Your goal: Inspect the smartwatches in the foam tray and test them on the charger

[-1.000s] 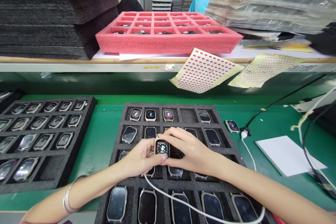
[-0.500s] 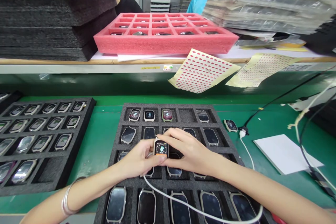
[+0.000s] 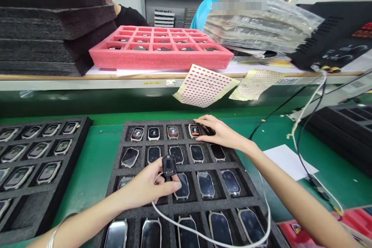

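My left hand (image 3: 145, 188) is closed on a small black charging puck (image 3: 169, 164) with a white cable (image 3: 203, 237), held over the middle of a black foam tray (image 3: 115, 170). My right hand (image 3: 222, 135) reaches to the tray's far row, fingertips pinched on a lit smartwatch (image 3: 194, 130) that sits in the fourth slot. Three other lit watches (image 3: 154, 133) fill the slots to its left. The nearer rows hold several watches with dark screens (image 3: 206, 184).
A second black foam tray (image 3: 74, 149) of watches lies to the left. On the shelf stand a pink foam tray (image 3: 162, 60), stacked black foam (image 3: 52, 27), bagged parts and sticker sheets (image 3: 203, 87). White paper (image 3: 287, 159), cables and a black tray (image 3: 343, 131) lie right. Two people stand behind.
My right hand carried the lit watch off the puck and moved it to the fourth slot of the far row. The left hand kept the puck. The view swung right.
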Demonstrator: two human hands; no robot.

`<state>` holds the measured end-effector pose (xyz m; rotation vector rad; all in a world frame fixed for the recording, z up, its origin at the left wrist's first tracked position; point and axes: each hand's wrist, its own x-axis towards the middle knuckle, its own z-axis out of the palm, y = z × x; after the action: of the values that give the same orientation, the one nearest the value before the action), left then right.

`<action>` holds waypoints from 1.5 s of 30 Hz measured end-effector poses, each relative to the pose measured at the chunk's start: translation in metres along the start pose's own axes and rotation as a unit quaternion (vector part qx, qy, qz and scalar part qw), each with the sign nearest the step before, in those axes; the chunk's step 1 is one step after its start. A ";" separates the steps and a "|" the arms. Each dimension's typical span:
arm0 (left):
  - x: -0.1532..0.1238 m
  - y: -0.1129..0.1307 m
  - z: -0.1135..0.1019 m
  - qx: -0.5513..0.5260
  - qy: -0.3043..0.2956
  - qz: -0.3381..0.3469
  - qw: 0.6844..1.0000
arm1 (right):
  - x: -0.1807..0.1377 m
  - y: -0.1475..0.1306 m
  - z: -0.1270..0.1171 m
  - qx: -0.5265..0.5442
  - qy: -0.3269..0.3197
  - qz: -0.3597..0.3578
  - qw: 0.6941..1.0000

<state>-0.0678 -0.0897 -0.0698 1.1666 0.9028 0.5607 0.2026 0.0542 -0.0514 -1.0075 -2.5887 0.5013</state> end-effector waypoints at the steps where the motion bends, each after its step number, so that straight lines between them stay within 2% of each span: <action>1: 0.000 0.000 0.000 0.001 0.002 -0.001 1.000 | -0.002 0.000 -0.004 -0.016 -0.013 -0.006 1.000; 5: -0.001 0.002 0.001 0.002 0.004 -0.014 1.000 | -0.007 0.003 -0.023 -0.098 -0.090 -0.015 0.991; 8: -0.002 0.003 0.002 -0.005 0.005 -0.024 1.000 | -0.006 0.009 -0.024 -0.111 -0.107 -0.011 0.988; 14: -0.001 0.002 0.000 -0.027 0.006 -0.003 1.000 | -0.004 0.009 -0.025 -0.129 -0.068 0.012 0.989; 16: 0.000 0.001 -0.002 -0.035 0.004 -0.002 0.999 | -0.005 -0.006 -0.030 -0.093 -0.035 0.015 0.995; 18: 0.002 0.000 -0.003 -0.042 0.004 -0.002 0.999 | -0.007 -0.032 -0.032 0.013 0.005 0.007 1.000; 21: 0.003 -0.003 -0.004 -0.052 0.008 0.003 0.999 | -0.005 -0.080 -0.016 0.122 -0.039 -0.091 0.988; 23: 0.002 -0.006 -0.005 -0.057 0.011 0.010 0.998 | 0.000 -0.104 0.004 0.111 -0.062 -0.134 0.983; 25: 0.002 -0.009 -0.006 -0.062 0.013 0.015 0.998 | 0.005 -0.116 0.024 0.052 -0.054 -0.163 0.984; 28: 0.002 -0.009 -0.006 -0.065 0.027 0.024 0.997 | 0.010 -0.116 0.041 -0.004 -0.043 -0.172 0.984; 32: 0.003 -0.004 -0.004 -0.064 0.066 0.041 0.995 | 0.011 -0.111 0.042 -0.023 -0.049 -0.173 0.983; 36: 0.004 -0.005 -0.005 -0.063 0.084 0.042 0.994 | 0.008 -0.112 0.046 -0.009 -0.061 -0.178 0.982; 41: 0.001 -0.008 -0.008 -0.078 0.076 0.044 0.993 | 0.003 -0.108 0.060 0.033 0.001 -0.178 0.983; 45: -0.001 -0.004 -0.007 -0.097 0.072 0.035 0.992 | 0.001 -0.105 0.063 0.074 0.008 -0.184 0.980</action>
<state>-0.0747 -0.0881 -0.0741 0.9930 0.9103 0.7796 0.1150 -0.0300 -0.0620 -0.4645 -2.5928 0.5708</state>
